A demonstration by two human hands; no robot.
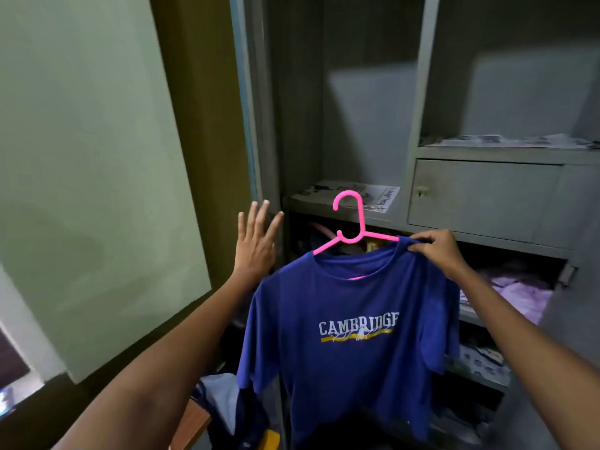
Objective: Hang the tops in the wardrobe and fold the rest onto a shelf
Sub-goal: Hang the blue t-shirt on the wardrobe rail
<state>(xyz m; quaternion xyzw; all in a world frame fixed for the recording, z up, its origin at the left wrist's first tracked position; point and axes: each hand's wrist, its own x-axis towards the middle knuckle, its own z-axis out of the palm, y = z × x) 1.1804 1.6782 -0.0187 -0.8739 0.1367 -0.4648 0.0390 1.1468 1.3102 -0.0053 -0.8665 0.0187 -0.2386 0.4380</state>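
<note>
- Blue T-shirt (pixel 350 336) with "CAMBRIDGE" printed across the chest hangs in front of the open wardrobe (pixel 422 92), draped on a pink hanger (pixel 352 237); its hem runs down near the bottom edge of the view and is hard to follow in the dark there.
- Hanger's hook and left arm show clear above the collar; its right arm disappears under the shirt's shoulder and the hand there, and only a thin pink sliver shows inside the neck opening.
- Right hand (pixel 438 251) pinches the shirt's shoulder seam at the end of the hanger arm, its grip closed on the fabric; whether the fingers also clamp the plastic beneath cannot be told.
- Left hand (pixel 256 245) is apart from the shirt, fingers spread wide and holding nothing, raised beside the wardrobe's left door frame; contact with the frame cannot be told.
- Behind the hanger hook, a shelf (pixel 344 212) carries a sheet of newspaper (pixel 380 196).
- To the right sits a shut locker compartment (pixel 483 196) with a small keyhole.
- Below, pale lilac folded cloth (pixel 516 293) lies on a lower shelf, partly hidden by the right forearm.
- Further shelves beneath are dim, their contents blurred.
- Bottom left, a crumpled pale garment (pixel 220 404) lies partly hidden by the shirt.
</note>
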